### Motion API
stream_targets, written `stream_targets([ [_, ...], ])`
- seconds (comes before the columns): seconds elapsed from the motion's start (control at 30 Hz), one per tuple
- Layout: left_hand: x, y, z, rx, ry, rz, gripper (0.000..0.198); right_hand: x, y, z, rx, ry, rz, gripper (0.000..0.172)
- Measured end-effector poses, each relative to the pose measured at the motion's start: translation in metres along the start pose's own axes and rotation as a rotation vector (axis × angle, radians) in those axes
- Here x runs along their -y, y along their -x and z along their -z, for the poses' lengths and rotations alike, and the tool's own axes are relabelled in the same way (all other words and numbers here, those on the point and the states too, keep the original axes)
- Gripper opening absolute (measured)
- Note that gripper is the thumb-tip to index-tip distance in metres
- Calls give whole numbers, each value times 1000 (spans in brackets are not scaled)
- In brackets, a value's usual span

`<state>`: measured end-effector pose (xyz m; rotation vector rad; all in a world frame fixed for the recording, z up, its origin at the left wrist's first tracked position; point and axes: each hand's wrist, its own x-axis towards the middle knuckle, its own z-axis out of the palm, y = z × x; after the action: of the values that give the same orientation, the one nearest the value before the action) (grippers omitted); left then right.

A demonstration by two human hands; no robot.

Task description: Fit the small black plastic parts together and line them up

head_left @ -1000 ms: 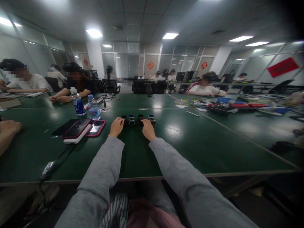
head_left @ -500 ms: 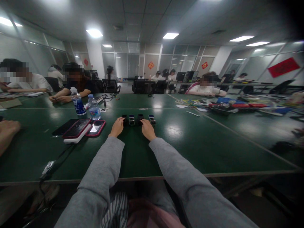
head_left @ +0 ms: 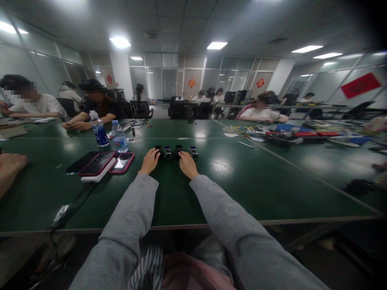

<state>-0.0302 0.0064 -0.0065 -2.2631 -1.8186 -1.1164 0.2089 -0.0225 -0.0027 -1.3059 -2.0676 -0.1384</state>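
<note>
Four small objects stand in a short row on the green table (head_left: 242, 185) in front of me: two black boxes alternating with two dark modules. My left hand (head_left: 150, 162) has its fingers closed around the black box (head_left: 158, 150) at the row's left end, partly covering it. Right of that box stands a module (head_left: 167, 150) with a small screen and bare parts, touched by neither hand. My right hand (head_left: 188, 165) holds its fingertips on the second black box (head_left: 179, 148). Beside it, at the right end, is another module (head_left: 192, 150) with a screen.
Left of my hands lie phones (head_left: 121, 163) and a white power bank (head_left: 93, 177) with a cable (head_left: 80, 193). Two plastic bottles (head_left: 120, 139) stand behind them. A pen (head_left: 245, 144) and a pile of cables and tools (head_left: 290, 135) lie right. Another person's hand (head_left: 12, 165) rests far left.
My left fingers have shifted slightly right over the left black box. My right fingers have moved a little left and lower on the second box. The row stays in place.
</note>
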Motion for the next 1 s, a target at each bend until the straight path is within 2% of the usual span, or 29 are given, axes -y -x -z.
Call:
stream_targets([
  [0.27,-14,5,7,1,-85,-20,57,4,0,3,-3,16,6,46],
  [0.67,-24,8,15,39,-127,-16,56,7,1,6,13,4,-19,46],
  [1.0,-24,9,13,20,-127,-16,50,4,1,3,19,-20,-12,47],
])
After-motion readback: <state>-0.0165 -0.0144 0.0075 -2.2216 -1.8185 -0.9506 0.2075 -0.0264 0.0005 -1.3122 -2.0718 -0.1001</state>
